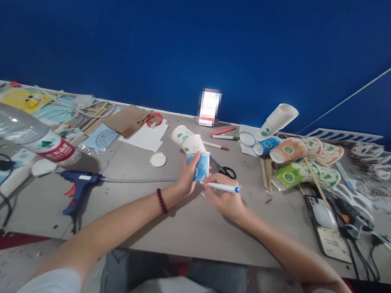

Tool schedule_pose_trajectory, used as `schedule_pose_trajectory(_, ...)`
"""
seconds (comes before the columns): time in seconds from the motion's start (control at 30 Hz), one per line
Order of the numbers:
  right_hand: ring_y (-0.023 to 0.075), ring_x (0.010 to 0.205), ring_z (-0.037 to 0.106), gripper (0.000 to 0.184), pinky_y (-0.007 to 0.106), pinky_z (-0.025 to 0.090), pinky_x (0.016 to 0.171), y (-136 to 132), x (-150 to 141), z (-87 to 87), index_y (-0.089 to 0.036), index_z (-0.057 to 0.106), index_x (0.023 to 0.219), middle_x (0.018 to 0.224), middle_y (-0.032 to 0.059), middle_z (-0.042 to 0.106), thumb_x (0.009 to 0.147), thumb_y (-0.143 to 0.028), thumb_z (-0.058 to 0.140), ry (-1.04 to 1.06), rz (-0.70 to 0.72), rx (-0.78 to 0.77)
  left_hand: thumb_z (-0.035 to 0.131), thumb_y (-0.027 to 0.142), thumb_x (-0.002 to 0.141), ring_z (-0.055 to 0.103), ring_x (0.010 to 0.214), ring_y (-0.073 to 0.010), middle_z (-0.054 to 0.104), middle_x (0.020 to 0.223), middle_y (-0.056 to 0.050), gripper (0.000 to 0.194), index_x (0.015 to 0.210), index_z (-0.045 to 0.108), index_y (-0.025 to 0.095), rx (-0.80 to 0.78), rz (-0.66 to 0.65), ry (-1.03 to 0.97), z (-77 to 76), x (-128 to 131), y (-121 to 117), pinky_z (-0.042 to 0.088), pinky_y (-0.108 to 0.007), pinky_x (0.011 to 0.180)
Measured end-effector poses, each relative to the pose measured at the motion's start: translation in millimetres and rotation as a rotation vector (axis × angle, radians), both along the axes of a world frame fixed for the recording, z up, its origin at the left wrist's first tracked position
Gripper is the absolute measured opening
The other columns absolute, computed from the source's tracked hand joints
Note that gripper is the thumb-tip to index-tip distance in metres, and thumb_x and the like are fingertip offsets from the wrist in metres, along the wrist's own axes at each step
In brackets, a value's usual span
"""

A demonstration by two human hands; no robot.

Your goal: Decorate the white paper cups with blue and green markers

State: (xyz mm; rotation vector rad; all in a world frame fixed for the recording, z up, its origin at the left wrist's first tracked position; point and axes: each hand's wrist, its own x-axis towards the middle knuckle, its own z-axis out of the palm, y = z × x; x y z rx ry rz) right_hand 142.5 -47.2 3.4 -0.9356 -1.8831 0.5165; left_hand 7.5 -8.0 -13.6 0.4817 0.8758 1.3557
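My left hand (188, 176) is closed round a blue and white paper cup (201, 165) that lies on its side just above the grey table (178, 230). A second cup with green dots (193, 144) sits nested against its far end. My right hand (223, 198) pinches a white marker with a blue cap (224, 187), its tip touching the blue cup's side. A dark red bead bracelet (162, 201) circles my left wrist.
Black-handled scissors (226, 171) lie just behind my hands. A blue glue gun (78, 187) and a plastic bottle (22, 132) are at the left. Cut paper cups (297, 161), sticks and a cup stack (279, 119) crowd the right. A white disc (158, 159) lies nearby.
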Motion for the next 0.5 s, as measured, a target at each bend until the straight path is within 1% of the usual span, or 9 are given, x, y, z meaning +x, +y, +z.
schedule_pose_trajectory(0.13,0.0179,0.065,0.07,0.01,0.03,0.055,0.063,1.5,1.7,-1.2,-0.023,0.067,0.078,0.073,0.0015,0.074,0.085,-0.017,0.063,0.11,-0.02,-0.122,0.084,0.062,0.07,0.069,0.07,-0.0186,0.069,0.085,-0.001,0.058,0.106,0.062,0.021,-0.045,-0.005,-0.003,-0.7,-0.1,1.5,0.053,-0.033,0.07)
schedule_pose_trajectory(0.27,0.0186,0.068,0.069,0.006,0.03,0.055,0.063,5.6,3.0,-1.3,-0.022,0.067,0.079,0.075,0.003,0.074,0.085,-0.022,0.065,0.169,-0.044,-0.207,0.083,0.062,0.071,0.069,0.072,-0.0186,0.069,0.085,-0.001,0.057,0.104,0.063,0.02,-0.041,-0.02,-0.007,-2.6,-0.8,2.9,0.054,-0.034,0.073)
schedule_pose_trajectory(0.37,0.019,0.069,0.071,0.004,0.031,0.056,0.066,6.3,2.1,-0.8,-0.022,0.069,0.082,0.077,0.0038,0.075,0.086,-0.022,0.067,0.157,-0.038,-0.19,0.082,0.063,0.071,0.069,0.074,-0.0193,0.069,0.086,-0.002,0.057,0.103,0.063,0.02,-0.045,-0.023,-0.009,-3.5,-1.3,3.2,0.054,-0.036,0.077)
schedule_pose_trajectory(0.5,0.0195,0.071,0.072,0.005,0.033,0.058,0.071,5.3,0.3,0.1,-0.022,0.069,0.083,0.079,0.004,0.076,0.085,-0.02,0.066,0.134,-0.039,-0.113,0.084,0.063,0.068,0.07,0.075,-0.0205,0.07,0.088,-0.002,0.062,0.107,0.063,0.02,-0.051,-0.015,-0.017,-3.0,-1.5,2.6,0.055,-0.037,0.079)
